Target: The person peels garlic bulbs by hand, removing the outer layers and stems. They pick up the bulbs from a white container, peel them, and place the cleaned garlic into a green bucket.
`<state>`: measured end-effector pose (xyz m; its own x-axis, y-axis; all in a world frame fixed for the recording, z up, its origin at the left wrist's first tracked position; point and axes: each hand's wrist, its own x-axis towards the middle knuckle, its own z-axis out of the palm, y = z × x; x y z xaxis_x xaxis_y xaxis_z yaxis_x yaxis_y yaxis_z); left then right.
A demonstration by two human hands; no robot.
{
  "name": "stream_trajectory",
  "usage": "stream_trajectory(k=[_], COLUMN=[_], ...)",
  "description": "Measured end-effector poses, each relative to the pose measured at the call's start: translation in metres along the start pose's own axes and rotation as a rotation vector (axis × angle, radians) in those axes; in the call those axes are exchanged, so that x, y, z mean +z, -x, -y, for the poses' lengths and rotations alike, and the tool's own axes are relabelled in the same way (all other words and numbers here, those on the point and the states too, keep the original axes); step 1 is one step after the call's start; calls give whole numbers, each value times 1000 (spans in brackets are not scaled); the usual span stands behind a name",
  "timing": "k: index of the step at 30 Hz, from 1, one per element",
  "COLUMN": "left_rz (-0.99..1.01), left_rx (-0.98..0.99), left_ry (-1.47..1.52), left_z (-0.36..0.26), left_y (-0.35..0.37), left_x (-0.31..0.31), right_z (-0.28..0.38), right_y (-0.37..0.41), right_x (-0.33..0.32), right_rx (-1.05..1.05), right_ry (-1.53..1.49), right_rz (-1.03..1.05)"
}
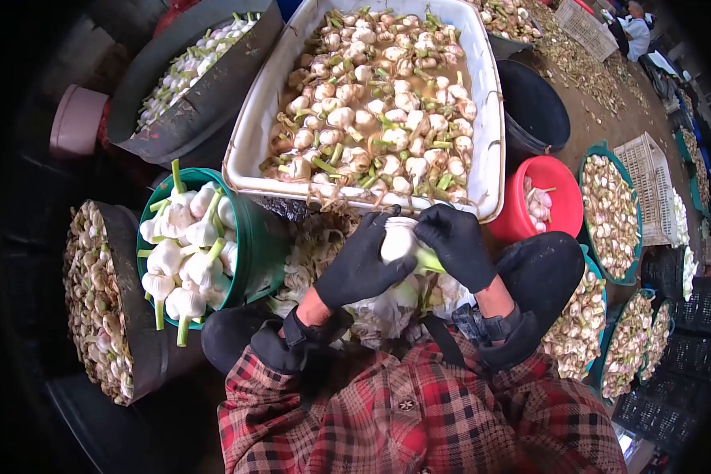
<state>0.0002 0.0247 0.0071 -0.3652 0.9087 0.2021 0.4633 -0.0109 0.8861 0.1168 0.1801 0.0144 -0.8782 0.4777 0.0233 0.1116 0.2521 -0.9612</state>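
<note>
Between my two gloved hands is a white garlic bulb (pixel 398 239) with a green stem (pixel 429 259) pointing down and to the right. My left hand (pixel 362 261) in a black glove is closed around the bulb from the left. From the right, my right hand (pixel 455 243), gloved too, has its fingers bent against the bulb and stem. Just ahead, a white tub (pixel 249 186) holds brownish water full of unpeeled garlic bulbs (pixel 397 139). Loose peeled skins (pixel 383 312) lie below my hands.
On my left stands a green bucket (pixel 254 237) of clean white garlic. A red bucket (pixel 561 201) with a few bulbs is at the right. Metal bins (pixel 146 347) and several green baskets (pixel 640 229) of garlic surround me. At the far right back is another person (pixel 637 35).
</note>
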Motion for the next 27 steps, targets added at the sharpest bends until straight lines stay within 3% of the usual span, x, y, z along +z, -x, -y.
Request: stream_trajectory(k=[4, 9, 12, 17, 18, 20, 22, 24, 25, 26, 27], left_rz=[-131, -223, -283, -358, -358, -414, -636, -549, -548, -545, -474], left_rx=[-220, -138, -321, -300, -297, -275, -415, -41, -112, -110, -112], left_ry=[-11, 85, 541, 1047, 1045, 1414, 1598, -304, 118, 120, -81], left_z=[-6, 8, 9, 0, 8, 31, 11, 30, 45, 51, 56], left_y=[7, 10, 10, 8, 8, 13, 9, 13, 16, 16, 16], left_x=[10, 15, 16, 16, 16, 14, -8, -17, -11, -7, -4], right_z=[-7, -23, -26, -22, -24, -24, -34, -36, -36, -23, 1], right_y=[0, -6, -5, -4, -3, 6, 18, 33, 37, 34, 28], right_x=[11, 17, 26, 31, 29, 26, 26, 26, 27, 26, 21], right_rx=[-51, 102, 124, -23, -26, 70, 39, -2, -178, -177, -273], right_ry=[169, 20, 26, 158, 157, 172, 170, 191, 370, 372, 475], right_rz=[-9, -149, -262, -427, -427, -424, -409, -125, -92, -95, -149])
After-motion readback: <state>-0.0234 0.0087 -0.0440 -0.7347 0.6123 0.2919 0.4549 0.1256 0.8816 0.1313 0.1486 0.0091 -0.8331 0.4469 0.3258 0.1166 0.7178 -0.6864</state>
